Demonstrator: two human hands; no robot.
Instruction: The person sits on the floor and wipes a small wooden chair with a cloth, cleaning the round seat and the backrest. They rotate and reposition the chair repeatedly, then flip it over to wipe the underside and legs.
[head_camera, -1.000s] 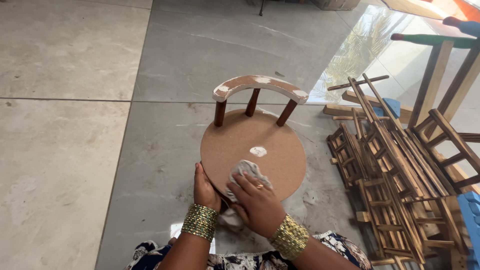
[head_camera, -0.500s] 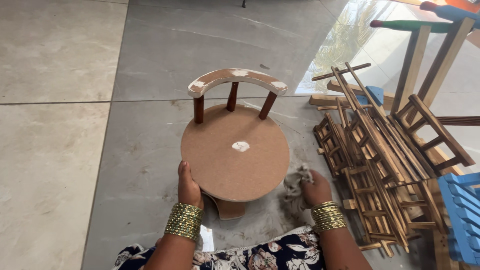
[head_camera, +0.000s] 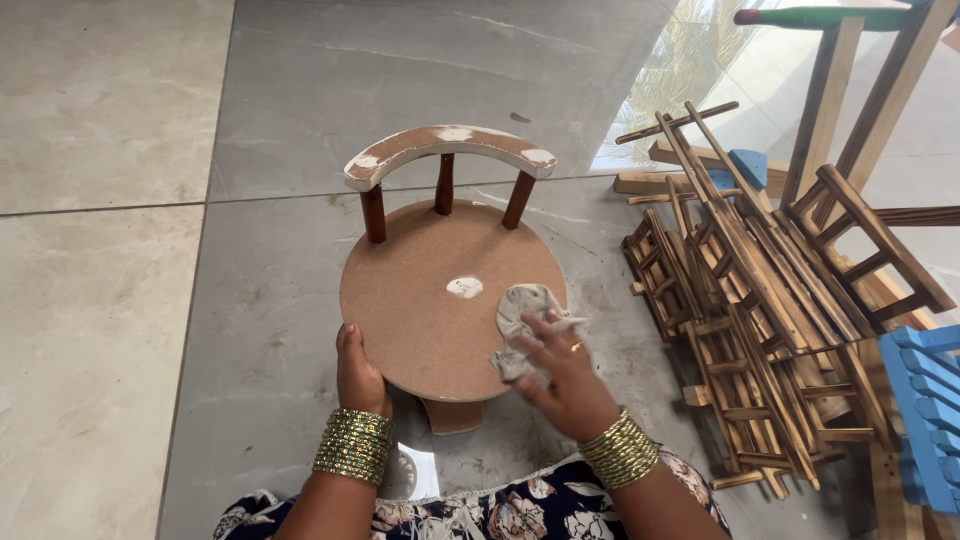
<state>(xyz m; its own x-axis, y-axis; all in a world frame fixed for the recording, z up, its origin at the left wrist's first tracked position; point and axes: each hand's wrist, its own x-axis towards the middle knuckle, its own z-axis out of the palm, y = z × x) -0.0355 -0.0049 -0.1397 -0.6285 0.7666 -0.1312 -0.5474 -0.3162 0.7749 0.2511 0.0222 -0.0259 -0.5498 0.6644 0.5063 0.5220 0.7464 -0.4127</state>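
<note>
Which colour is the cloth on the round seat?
Pale grey cloth, seen in the head view.

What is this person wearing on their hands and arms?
Both forearms are bare, with no sleeves or gloves. Each wrist carries a thick stack of thin green and gold bangles, one above the left hand and one above the right hand. No rings are clearly visible.

Single head-worn view, looking steeply down and forward from above the person's lap, close over a small round wooden chair (head_camera: 452, 300) on grey floor tiles (head_camera: 100, 300) — both forearms entering from the bottom edge, stacked wooden frames (head_camera: 760, 310) at right — no second view.
</note>
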